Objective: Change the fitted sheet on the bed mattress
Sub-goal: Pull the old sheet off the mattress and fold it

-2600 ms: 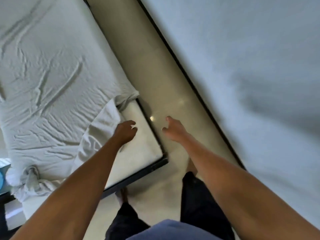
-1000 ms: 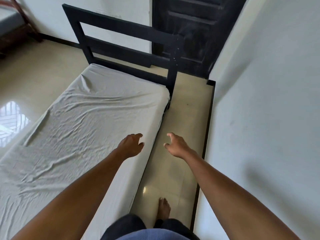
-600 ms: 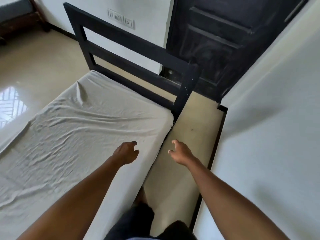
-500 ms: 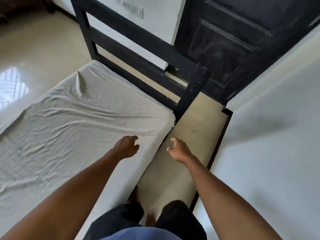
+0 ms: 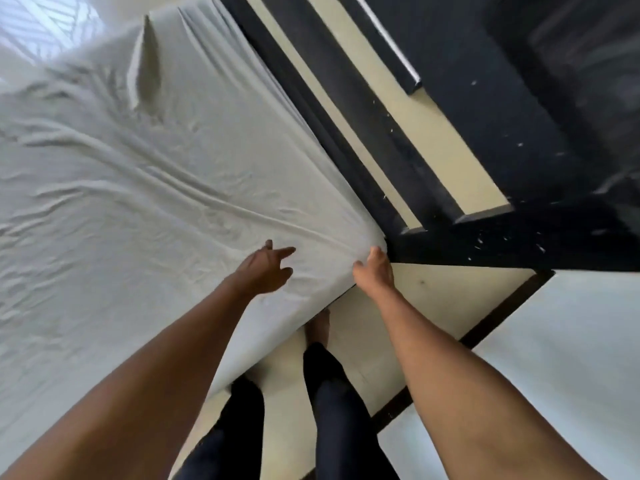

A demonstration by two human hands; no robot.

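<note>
A wrinkled white fitted sheet [image 5: 145, 188] covers the mattress, which fills the left of the view. Its near corner [image 5: 363, 237] sits against the black bed frame. My right hand [image 5: 374, 271] is at that corner, fingers on the sheet's edge; whether it grips the cloth is unclear. My left hand [image 5: 265, 270] hovers over the sheet beside it, fingers spread and holding nothing.
The black headboard [image 5: 363, 140] runs diagonally along the mattress end, with a dark door [image 5: 571, 98] behind it. A white wall [image 5: 554, 358] with a dark skirting line stands close on the right. My legs [image 5: 329, 410] stand in the narrow strip of beige floor [image 5: 446, 296].
I have walked along the bed to the headboard corner and leaned over it. My right hand has reached the sheet's corner; my left hand's fingers have opened out above the sheet.
</note>
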